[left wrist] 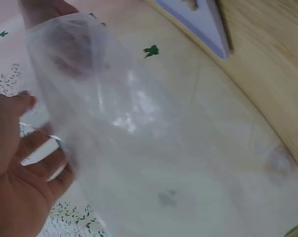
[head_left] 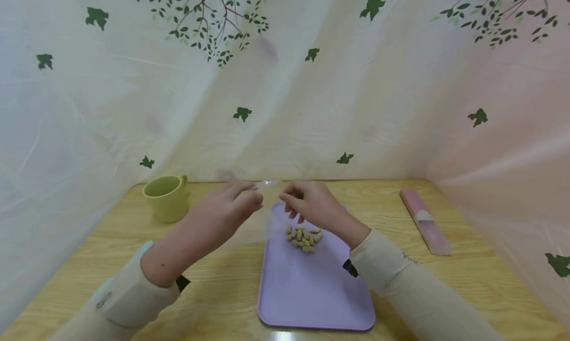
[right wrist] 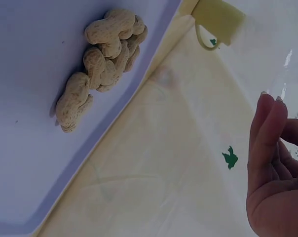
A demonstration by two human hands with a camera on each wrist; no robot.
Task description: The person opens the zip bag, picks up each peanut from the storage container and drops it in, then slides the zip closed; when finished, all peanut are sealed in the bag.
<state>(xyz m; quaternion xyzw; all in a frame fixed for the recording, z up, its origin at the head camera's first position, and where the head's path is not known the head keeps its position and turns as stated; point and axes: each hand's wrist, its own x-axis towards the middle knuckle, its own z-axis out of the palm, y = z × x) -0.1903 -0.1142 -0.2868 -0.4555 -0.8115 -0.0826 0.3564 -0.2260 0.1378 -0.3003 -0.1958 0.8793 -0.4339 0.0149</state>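
Observation:
My left hand (head_left: 227,205) holds a clear plastic bag (head_left: 269,183) by its upper part. In the left wrist view the bag (left wrist: 134,113) hangs down, wrinkled and see-through, with the left hand's fingers (left wrist: 53,165) at its edge. Opposite, over the far end of a purple tray (head_left: 311,296), is my right hand (head_left: 313,205), its fingers loosely bent and close to the bag. That hand shows through the plastic in the left wrist view. Below the right hand, a small pile of unshelled peanuts (head_left: 304,238) lies on the tray, also large in the right wrist view (right wrist: 107,54).
A yellow-green mug (head_left: 166,200) stands at the back left of the wooden table (head_left: 213,301). Toward the right lies a long pink packet (head_left: 425,222) with a clear end. A pale curtain with green leaf prints (head_left: 289,113) closes off the back and sides.

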